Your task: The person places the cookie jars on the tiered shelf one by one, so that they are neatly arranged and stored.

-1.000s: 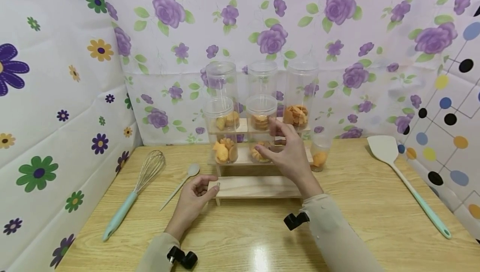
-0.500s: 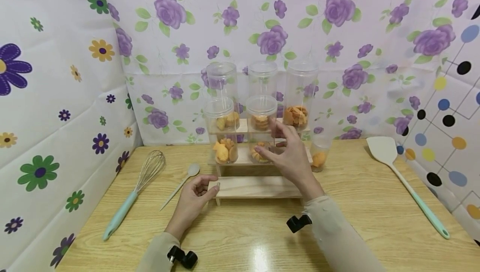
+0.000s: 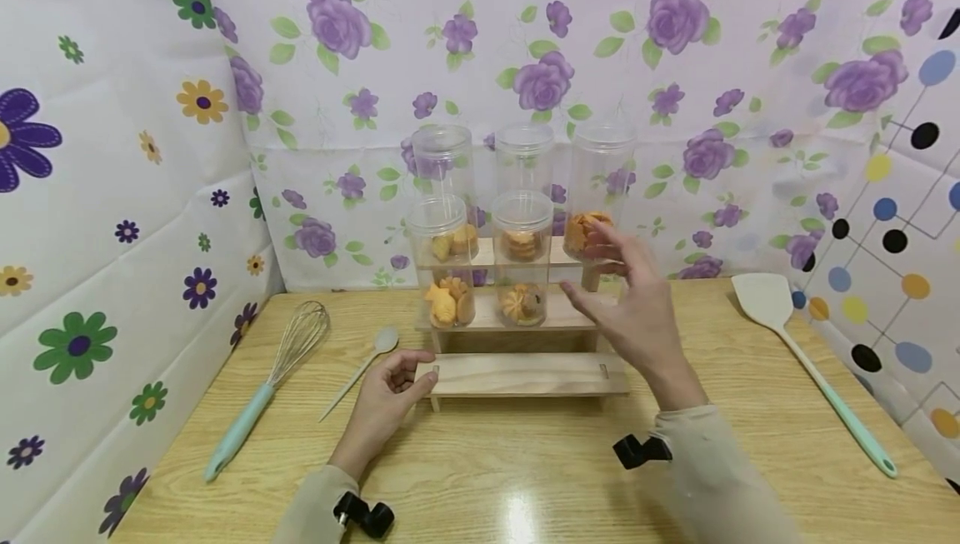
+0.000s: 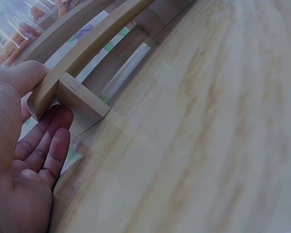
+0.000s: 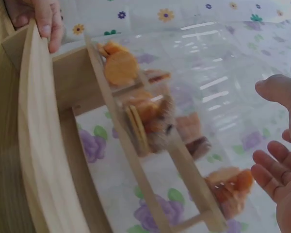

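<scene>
A three-step wooden display rack (image 3: 517, 373) stands on the table. My left hand (image 3: 386, 394) holds the left end of its lowest step; in the left wrist view, the thumb lies over the board and curled fingers (image 4: 58, 145) sit beneath it. Two clear cookie jars stand on the middle step: a left jar (image 3: 442, 273) and a centre jar (image 3: 522, 269). Right of the centre jar, my right hand (image 3: 641, 323) is in the air, fingers spread and relaxed, holding nothing. In the right wrist view, a gap separates the right hand (image 5: 286, 160) from the jars.
Three taller cookie jars (image 3: 600, 165) line the top step. To the left lie a whisk (image 3: 270, 386) and a small spoon (image 3: 367, 365). A turner (image 3: 810, 365) lies at the right. Patterned cloth (image 3: 712, 111) hangs behind and at both sides.
My right hand has let go of the centre jar and moved right, now covering the small jar beside the rack. The left hand has stayed on the rack.
</scene>
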Demonstrator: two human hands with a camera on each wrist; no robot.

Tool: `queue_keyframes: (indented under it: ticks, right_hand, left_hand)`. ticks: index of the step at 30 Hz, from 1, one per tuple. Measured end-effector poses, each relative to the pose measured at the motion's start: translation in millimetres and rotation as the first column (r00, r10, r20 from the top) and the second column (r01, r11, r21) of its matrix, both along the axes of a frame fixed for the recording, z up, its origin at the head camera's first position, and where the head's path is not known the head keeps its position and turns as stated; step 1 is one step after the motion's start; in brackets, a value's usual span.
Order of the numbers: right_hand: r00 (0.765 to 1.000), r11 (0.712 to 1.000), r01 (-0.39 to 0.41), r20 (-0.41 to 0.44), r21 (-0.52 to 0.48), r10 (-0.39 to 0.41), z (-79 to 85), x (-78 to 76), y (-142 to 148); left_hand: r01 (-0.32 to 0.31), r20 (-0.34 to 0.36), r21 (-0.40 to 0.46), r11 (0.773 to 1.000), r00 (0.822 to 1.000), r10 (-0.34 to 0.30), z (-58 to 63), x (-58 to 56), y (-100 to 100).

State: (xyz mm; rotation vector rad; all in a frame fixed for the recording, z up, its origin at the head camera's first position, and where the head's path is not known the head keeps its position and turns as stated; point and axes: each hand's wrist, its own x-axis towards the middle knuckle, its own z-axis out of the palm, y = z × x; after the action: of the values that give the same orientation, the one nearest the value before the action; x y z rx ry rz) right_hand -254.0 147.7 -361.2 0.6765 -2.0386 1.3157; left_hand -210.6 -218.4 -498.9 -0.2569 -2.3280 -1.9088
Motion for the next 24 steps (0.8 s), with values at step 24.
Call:
queue_keyframes:
  ticks: [24]
  right_hand:
    - [0.976, 0.977, 0.153, 0.177, -0.151, -0.126, -27.6, -15.4, 85.0]
  left_hand:
    - [0.005, 0.002, -0.003, 1.0, 1.0, -0.005, -1.8, -0.7, -0.8]
